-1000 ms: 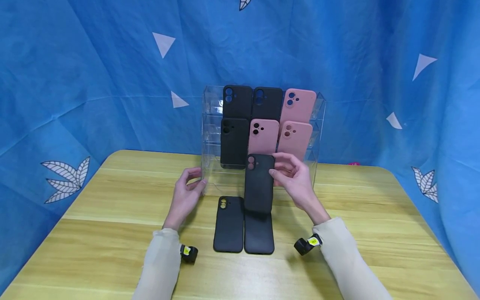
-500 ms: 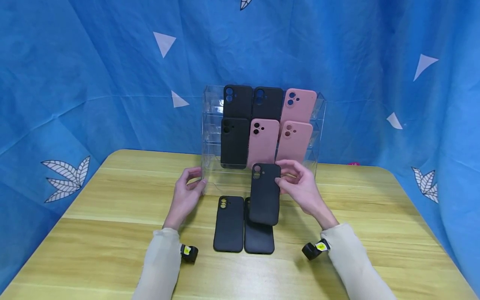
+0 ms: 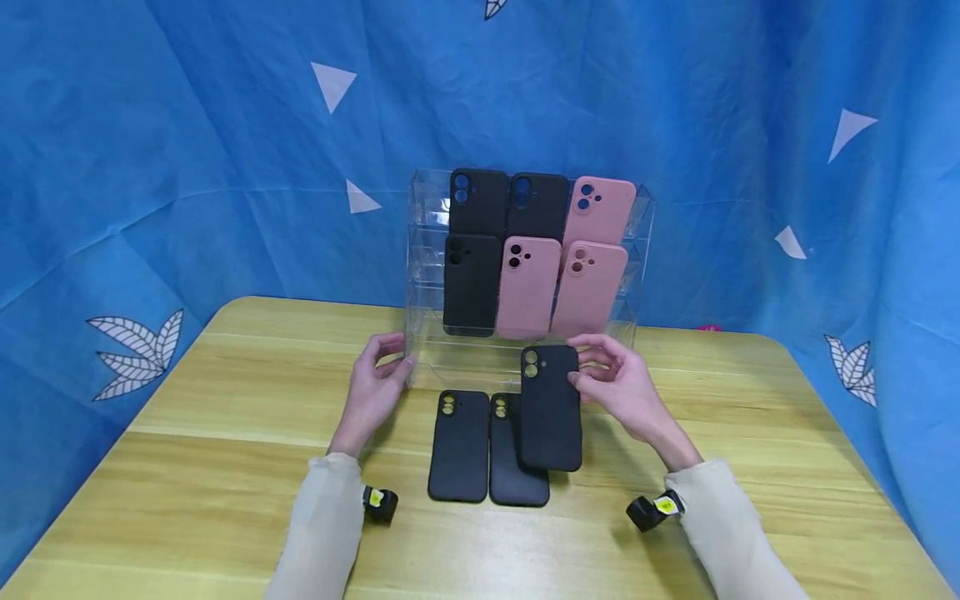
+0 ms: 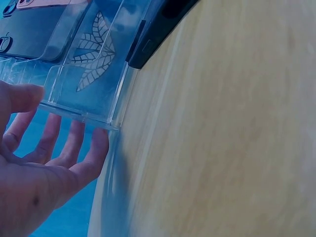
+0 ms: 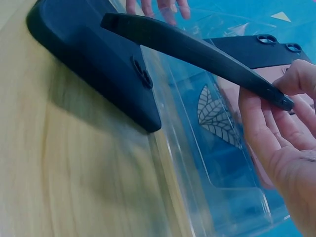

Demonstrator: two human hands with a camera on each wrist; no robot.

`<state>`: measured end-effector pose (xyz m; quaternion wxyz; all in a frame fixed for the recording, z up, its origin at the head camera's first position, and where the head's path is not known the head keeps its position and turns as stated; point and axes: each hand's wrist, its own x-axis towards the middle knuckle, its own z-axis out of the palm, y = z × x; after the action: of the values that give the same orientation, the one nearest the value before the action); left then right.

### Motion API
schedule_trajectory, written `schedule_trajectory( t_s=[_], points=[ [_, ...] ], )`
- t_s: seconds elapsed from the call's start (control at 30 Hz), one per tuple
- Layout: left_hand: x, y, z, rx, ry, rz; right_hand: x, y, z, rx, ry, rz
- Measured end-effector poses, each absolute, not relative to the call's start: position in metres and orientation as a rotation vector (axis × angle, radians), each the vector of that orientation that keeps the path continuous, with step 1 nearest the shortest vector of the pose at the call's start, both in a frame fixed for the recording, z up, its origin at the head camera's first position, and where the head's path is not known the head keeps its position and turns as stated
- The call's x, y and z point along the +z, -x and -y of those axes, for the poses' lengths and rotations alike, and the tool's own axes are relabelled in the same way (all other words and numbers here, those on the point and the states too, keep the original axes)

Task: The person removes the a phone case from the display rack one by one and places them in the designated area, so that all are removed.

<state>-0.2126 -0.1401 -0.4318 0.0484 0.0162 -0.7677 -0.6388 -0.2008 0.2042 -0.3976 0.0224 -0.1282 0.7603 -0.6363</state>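
My right hand (image 3: 618, 383) pinches a black phone case (image 3: 551, 417) by its right edge, thumb in front and fingers behind. The case is raised and overlaps another black phone case (image 3: 510, 467) lying on the table; a further black phone case (image 3: 459, 450) lies left of that one. With thumb and fingers about its left edge, my left hand (image 3: 378, 379) holds a clear tiered display rack (image 3: 457, 354). In the left wrist view the thumb is at the front of the clear panel (image 4: 94, 111) and the fingertips lie behind it.
Two upper tiers of the rack bear several cases, such as a black case (image 3: 471, 287) and a pink case (image 3: 528, 287). The wooden table (image 3: 225, 417) ends at a blue curtain (image 3: 187, 167) behind the rack. Wrist cameras (image 3: 380, 506) sit below both hands.
My right hand has drawn the black case to the right and toward me, off the rack's front and partly past the lying case. The left hand stays at the rack's edge.
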Motion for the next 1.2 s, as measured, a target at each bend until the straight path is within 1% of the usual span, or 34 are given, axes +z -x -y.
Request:
schedule_trajectory(
  t_s=[0.5,0.87,1.2],
  points=[
    [-0.431,0.213,0.140,-1.940,-0.042,2.337,-0.404,0.188,-0.226,-1.907,0.412,-2.328],
    [-0.432,0.212,0.140,-1.978,-0.042,2.330,-0.411,0.180,-0.240,-1.733,0.327,-2.383],
    [-0.433,0.213,0.141,-1.970,-0.030,2.319,-0.420,0.181,-0.241,-1.544,0.383,-2.551]
  ],
)
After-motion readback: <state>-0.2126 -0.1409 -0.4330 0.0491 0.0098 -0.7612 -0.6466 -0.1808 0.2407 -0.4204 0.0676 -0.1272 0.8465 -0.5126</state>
